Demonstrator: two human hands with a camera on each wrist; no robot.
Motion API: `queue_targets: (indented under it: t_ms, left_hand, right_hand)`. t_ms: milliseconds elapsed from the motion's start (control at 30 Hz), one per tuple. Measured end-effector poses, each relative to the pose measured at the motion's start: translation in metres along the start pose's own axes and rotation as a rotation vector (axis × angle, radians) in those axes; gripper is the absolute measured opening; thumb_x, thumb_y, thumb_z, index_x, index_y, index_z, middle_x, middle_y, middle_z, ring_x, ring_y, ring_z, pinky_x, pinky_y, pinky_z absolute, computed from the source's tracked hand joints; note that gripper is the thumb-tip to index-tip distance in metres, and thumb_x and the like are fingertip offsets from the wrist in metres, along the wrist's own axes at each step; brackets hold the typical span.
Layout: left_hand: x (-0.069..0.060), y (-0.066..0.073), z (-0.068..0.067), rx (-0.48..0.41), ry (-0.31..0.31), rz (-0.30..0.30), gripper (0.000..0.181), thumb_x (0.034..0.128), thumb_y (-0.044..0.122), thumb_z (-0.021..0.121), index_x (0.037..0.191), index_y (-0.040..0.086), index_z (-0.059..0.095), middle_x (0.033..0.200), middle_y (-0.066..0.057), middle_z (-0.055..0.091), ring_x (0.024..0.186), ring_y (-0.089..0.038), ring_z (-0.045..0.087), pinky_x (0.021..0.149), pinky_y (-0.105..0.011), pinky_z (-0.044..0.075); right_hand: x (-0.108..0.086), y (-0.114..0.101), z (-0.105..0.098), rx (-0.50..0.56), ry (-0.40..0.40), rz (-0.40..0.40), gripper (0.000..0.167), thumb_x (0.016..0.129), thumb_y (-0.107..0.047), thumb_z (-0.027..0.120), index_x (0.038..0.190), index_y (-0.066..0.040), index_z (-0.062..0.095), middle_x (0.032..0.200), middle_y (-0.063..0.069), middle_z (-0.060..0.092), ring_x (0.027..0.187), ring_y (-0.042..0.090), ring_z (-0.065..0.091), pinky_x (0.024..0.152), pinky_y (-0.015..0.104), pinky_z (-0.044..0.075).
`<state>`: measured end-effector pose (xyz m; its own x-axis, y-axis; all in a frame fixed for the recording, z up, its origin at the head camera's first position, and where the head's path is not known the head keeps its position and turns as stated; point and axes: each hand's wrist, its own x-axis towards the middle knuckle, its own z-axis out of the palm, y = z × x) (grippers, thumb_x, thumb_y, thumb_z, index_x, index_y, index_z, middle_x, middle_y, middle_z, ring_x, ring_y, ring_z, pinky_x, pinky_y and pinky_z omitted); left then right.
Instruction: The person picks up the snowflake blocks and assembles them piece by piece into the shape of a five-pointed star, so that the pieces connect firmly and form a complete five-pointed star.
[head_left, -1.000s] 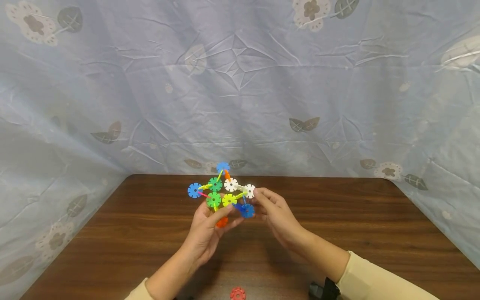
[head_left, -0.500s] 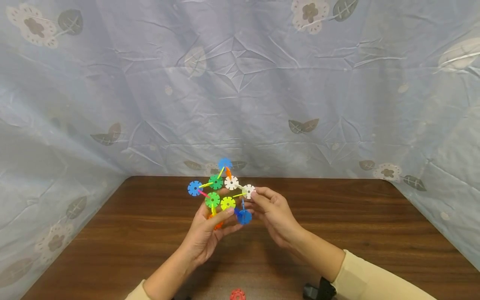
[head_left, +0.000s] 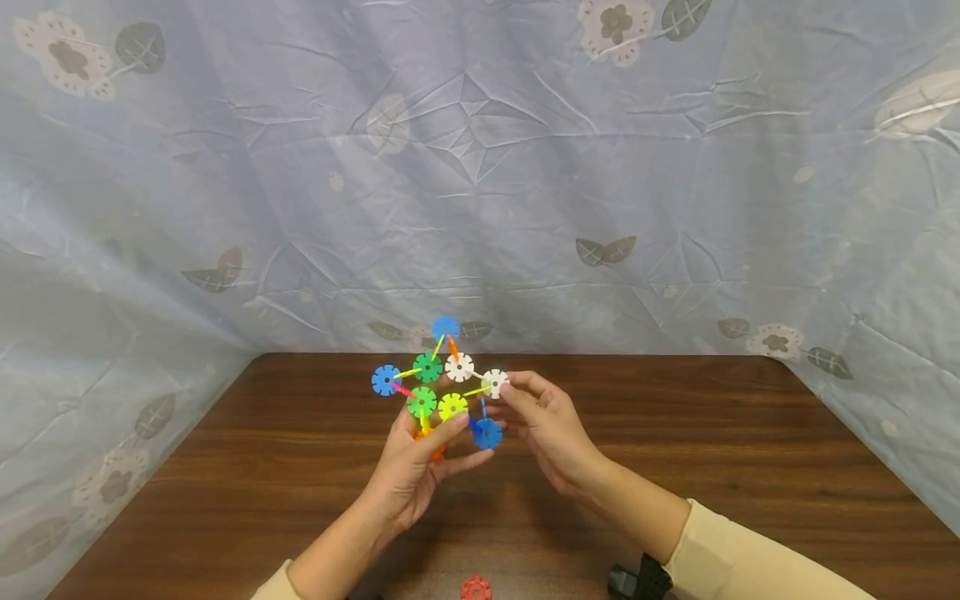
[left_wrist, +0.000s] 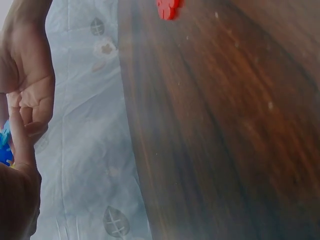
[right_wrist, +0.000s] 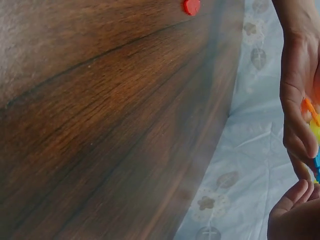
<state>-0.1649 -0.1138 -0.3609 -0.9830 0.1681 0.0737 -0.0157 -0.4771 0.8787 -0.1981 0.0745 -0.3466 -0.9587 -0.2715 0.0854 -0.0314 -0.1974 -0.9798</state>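
Both hands hold up a linked structure of notched plastic discs over the table. My left hand (head_left: 411,467) grips its lower part, thumb on the yellow disc (head_left: 453,407); orange discs (head_left: 438,451) are partly hidden behind that thumb. My right hand (head_left: 551,425) pinches the white disc (head_left: 494,383) at the right corner between thumb and fingers. A blue disc (head_left: 487,433) hangs between the hands, near the left fingertips. Green discs (head_left: 422,402), another white disc (head_left: 459,367) and blue discs (head_left: 446,328) form the upper and left parts. Both wrist views catch only pieces of the structure at their edges.
A loose red disc (head_left: 476,588) lies on the brown wooden table (head_left: 300,450) near its front edge. A black device (head_left: 639,581) sits by the right sleeve. Patterned grey-blue cloth (head_left: 480,208) hangs behind and at both sides.
The structure has tilted slightly in the hands, and the lower blue disc has swung down a little. Its orange part has shifted further behind the left thumb. Both hands keep their holds.
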Motion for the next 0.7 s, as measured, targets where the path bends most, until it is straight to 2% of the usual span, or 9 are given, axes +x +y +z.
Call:
queue_targets:
  t_ms: [300,533,700]
  left_hand:
    - [-0.0006,0.0013,-0.0015,0.119,0.020,0.008,0.060,0.0993,0.002,0.063,0.153,0.014,0.039,0.119,0.001,0.067,0.091,-0.013,0.074,0.084,-0.043,0.067]
    - [-0.0010,0.0030,-0.0023,0.112,0.024,0.004,0.063,0.0984,0.003,0.064,0.155,0.013,0.039,0.114,0.003,0.067,0.091,-0.012,0.072,0.085,-0.041,0.066]
    - [-0.0021,0.0025,-0.0017,0.094,0.042,-0.005,0.064,0.0967,0.003,0.064,0.155,0.014,0.040,0.118,0.001,0.063,0.093,-0.013,0.071,0.088,-0.044,0.066]
  right_hand:
    - [-0.0009,0.0031,0.0013,-0.045,-0.020,-0.020,0.022,0.107,-0.014,0.058,0.123,0.002,0.060,0.100,-0.006,0.079,0.097,0.012,0.074,0.090,0.029,0.061]
    - [-0.0012,0.0051,0.0017,-0.077,0.031,-0.043,0.028,0.105,-0.014,0.063,0.124,0.007,0.062,0.099,-0.005,0.072,0.096,0.013,0.073,0.092,0.035,0.061]
    - [-0.0013,0.0059,0.0007,-0.104,0.045,-0.038,0.028,0.104,-0.014,0.063,0.125,0.005,0.063,0.101,-0.005,0.073,0.097,0.012,0.073,0.089,0.032,0.060]
